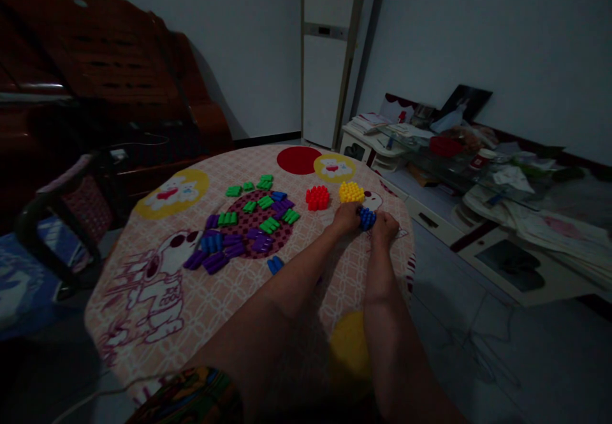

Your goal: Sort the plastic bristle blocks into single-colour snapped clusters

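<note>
Over the right part of the round table, a blue cluster of knobbly plastic building blocks (367, 219) is between my two hands. My left hand (347, 218) is closed on its left side, and my right hand (384, 227) has its fingers curled against the right side. Just beyond them a yellow block cluster (351, 192) rests on the cloth, with a red block cluster (317, 197) to its left. Loose green blocks (227, 219), purple blocks (215, 263) and blue blocks (211, 241) lie scattered to the left. Near my left forearm is another blue piece (275, 264).
A patterned tablecloth (201, 315) covers the table. To the right stands a low cabinet (507, 252) piled with papers, bags and a cup (482, 158). A wooden sofa (109, 73) and a chair frame (62, 220) are at the left. Behind is a tall white unit (325, 80).
</note>
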The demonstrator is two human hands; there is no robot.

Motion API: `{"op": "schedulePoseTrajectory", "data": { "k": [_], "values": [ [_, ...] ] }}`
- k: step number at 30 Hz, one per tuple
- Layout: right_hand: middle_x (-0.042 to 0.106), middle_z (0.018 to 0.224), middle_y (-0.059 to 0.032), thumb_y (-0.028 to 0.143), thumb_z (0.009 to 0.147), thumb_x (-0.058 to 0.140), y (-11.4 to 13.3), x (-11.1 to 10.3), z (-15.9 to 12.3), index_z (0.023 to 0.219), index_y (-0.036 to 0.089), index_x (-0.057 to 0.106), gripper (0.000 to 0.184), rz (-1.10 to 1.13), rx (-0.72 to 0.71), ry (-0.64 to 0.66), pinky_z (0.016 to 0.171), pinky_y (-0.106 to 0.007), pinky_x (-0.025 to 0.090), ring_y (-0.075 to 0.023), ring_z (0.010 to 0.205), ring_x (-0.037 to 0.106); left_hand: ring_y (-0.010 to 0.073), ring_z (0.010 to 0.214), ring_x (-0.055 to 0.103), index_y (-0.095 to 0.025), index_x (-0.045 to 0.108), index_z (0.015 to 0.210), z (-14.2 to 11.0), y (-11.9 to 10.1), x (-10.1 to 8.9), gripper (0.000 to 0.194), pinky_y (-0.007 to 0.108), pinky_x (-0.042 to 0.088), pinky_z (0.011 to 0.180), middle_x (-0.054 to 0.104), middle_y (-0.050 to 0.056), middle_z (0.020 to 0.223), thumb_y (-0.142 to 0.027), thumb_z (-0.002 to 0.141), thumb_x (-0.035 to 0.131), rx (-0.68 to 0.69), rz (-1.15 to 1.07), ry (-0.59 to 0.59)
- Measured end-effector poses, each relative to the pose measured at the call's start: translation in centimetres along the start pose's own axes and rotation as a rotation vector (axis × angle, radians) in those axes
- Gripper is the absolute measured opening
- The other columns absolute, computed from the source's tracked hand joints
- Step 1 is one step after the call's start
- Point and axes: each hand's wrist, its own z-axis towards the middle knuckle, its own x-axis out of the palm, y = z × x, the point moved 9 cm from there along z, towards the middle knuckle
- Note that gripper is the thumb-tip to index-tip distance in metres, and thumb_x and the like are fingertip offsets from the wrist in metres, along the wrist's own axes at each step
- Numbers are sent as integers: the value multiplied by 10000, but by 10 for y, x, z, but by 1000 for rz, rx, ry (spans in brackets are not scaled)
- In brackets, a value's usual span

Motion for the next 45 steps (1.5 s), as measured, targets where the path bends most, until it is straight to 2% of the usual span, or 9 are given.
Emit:
{"op": "schedulePoseTrajectory", "data": {
  "k": [3,7,12,16,19,23,30,38,45],
  "values": [
    [734,754,-68,382,821,480,-2,0,-1,752,186,734,329,13,4,-6,716,-293,414,-207,753,593,211,1054,696,-135,706,1215,-5,3,-16,385,304,519,962,751,117,1170,-134,848,592,-1,12,-22],
    [721,742,-53,376,827,481,-6,2,-2,778,178,737,328,36,38,0,676,-287,404,-197,721,581,195,988,703,-110,703,1206,-23,21,-59,379,290,530,917,749,120,1142,-138,837,619,25,62,-23],
    [651,648,-24,349,822,488,-3,0,-3,652,185,658,291,19,27,-29,620,-288,356,-167,622,495,185,903,698,-131,729,1139,-70,64,-118,337,278,520,846,765,78,1040,-170,823,618,-15,103,26],
    [589,594,7,371,833,488,-5,2,-4,619,197,600,298,40,53,-10,582,-283,327,-152,583,449,188,838,696,-145,737,1133,-112,85,-141,346,270,507,783,766,51,926,-231,822,611,-59,161,70],
    [577,585,17,375,834,487,-5,3,-6,631,202,599,289,46,70,4,575,-282,323,-151,582,446,190,852,703,-165,751,1064,-134,84,-135,290,258,491,768,769,42,917,-243,820,614,-50,181,135],
    [563,560,13,364,829,483,1,0,-8,608,205,588,292,53,55,-3,580,-283,330,-156,585,454,194,873,711,-180,739,1059,-152,68,-104,263,250,485,754,775,53,951,-253,832,626,-20,176,244],
    [685,685,-38,342,807,488,0,-2,-5,706,185,702,284,27,22,-20,646,-290,383,-185,669,547,273,995,690,-173,713,1104,-161,55,-71,306,328,498,843,741,119,1088,-256,818,643,23,363,232],
    [683,674,-33,354,815,478,-4,1,-3,736,171,727,318,42,22,-9,643,-285,393,-182,659,548,236,1057,673,-143,721,1164,-105,29,-80,342,335,493,973,736,123,1123,-156,858,569,123,143,20],
    [638,632,-16,385,820,465,-3,0,-2,659,182,676,334,7,-10,-22,616,-280,349,-168,634,485,216,933,693,-130,743,1078,-46,10,-44,284,310,529,879,759,112,1035,-139,821,622,39,88,-42]
  ]
}}
